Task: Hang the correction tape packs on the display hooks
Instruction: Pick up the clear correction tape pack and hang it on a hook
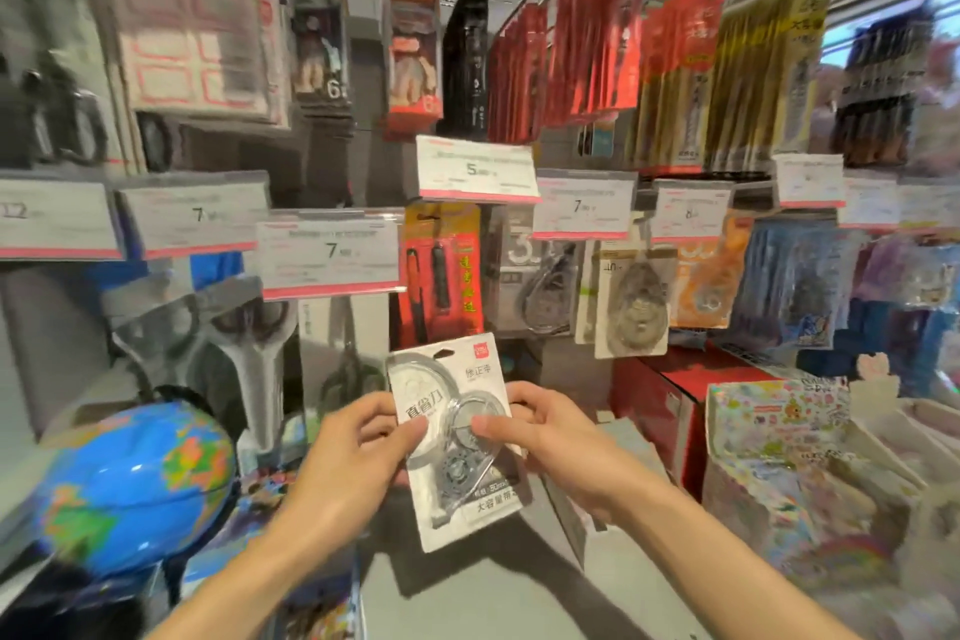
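A white correction tape pack (457, 431) with a clear blister and a red logo at its top corner is held upright in front of the display. My left hand (358, 452) pinches its left edge, thumb on the front. My right hand (545, 437) grips its right edge, thumb on the blister. Other correction tape packs (631, 296) hang on hooks behind price tags (582, 208) up and to the right. The hooks themselves are hidden behind the tags.
A blue globe (135, 478) stands at the lower left. Packed scissors (228, 327) hang at left, an orange pen pack (441, 270) straight above the hands. Colourful boxes (779, 463) and a red box (670, 395) sit at right. Grey shelf (467, 582) lies below.
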Motion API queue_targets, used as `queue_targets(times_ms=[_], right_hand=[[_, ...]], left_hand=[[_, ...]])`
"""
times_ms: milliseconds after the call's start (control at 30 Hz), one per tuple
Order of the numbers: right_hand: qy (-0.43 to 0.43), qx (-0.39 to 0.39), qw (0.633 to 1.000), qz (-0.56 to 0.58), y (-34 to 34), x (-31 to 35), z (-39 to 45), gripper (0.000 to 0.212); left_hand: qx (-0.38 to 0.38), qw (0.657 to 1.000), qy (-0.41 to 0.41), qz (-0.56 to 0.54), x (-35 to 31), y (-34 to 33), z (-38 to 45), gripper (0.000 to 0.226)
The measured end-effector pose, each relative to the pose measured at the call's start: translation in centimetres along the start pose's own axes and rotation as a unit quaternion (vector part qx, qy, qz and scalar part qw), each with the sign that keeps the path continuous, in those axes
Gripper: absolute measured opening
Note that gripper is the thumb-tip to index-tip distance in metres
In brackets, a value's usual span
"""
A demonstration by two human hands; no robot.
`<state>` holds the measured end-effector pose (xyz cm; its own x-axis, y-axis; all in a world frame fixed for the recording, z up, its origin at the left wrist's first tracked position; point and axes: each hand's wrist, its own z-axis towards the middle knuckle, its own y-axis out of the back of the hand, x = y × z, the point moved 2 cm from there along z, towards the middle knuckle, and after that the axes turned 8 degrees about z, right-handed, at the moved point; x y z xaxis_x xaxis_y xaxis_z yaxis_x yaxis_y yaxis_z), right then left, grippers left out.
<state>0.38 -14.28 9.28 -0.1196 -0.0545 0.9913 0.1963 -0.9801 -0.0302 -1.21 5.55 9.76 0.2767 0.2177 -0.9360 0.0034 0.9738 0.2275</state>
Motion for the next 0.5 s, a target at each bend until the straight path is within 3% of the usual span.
queue_targets(times_ms=[200,500], right_hand=[[0.000,0.019,1.000,-0.016,1.0,0.0,0.3,0.035],[0.015,0.010,1.000,0.004,9.0,1.6,-1.6,0.031]], left_hand=[[-0.005,1.000,-0.002,0.016,-0.3,-0.6,-0.1,0.006],[0.009,0.997,-0.040,0.061,-3.3,-8.0,1.1,0.005]])
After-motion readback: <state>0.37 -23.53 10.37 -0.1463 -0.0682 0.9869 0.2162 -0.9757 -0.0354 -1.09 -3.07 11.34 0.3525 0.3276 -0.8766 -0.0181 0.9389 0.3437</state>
